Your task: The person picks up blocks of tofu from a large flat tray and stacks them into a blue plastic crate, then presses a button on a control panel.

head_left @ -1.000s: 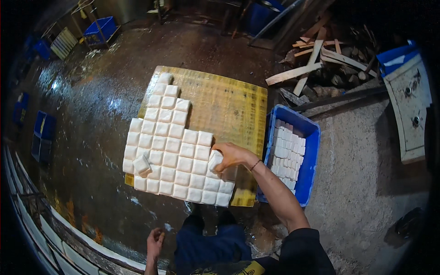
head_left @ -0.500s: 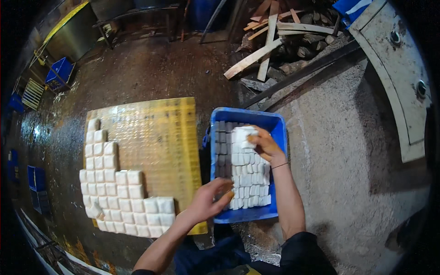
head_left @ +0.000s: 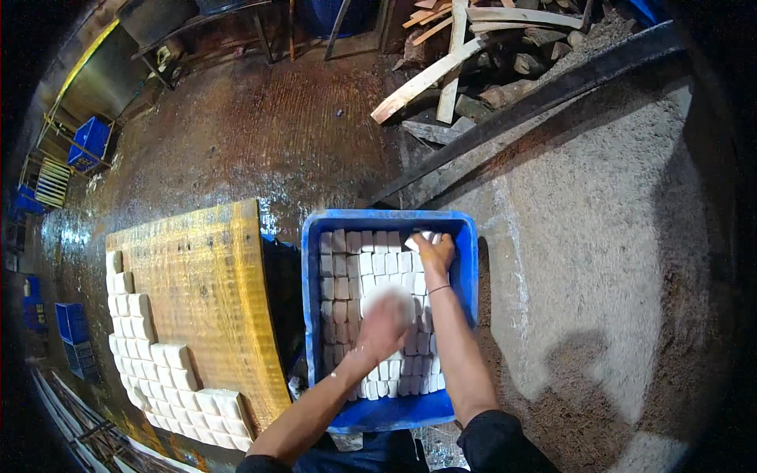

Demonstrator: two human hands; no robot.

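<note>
White tofu blocks (head_left: 378,264) stand on edge in close rows inside a blue plastic crate (head_left: 312,315) in front of me. In its far right corner my right hand (head_left: 434,254) is closed around tofu blocks (head_left: 426,236), next to the end of the far row. My left hand (head_left: 386,323) is over the middle of the crate, smeared by motion. A blurred white tofu block (head_left: 392,298) shows at its fingers, above the rows. To the left, more square tofu blocks (head_left: 169,374) lie flat along the left and near sides of a yellow board (head_left: 209,292).
Split wood and planks (head_left: 449,71) lie heaped at the far right, behind a long dark beam (head_left: 536,102). Blue crates (head_left: 72,323) stand on the wet floor at the left. Large metal vats (head_left: 98,67) stand at the far left.
The view has shifted, putting the board further left. My right hand has gone from above the rows into the crate's far right corner. My left hand has moved inward over the crate.
</note>
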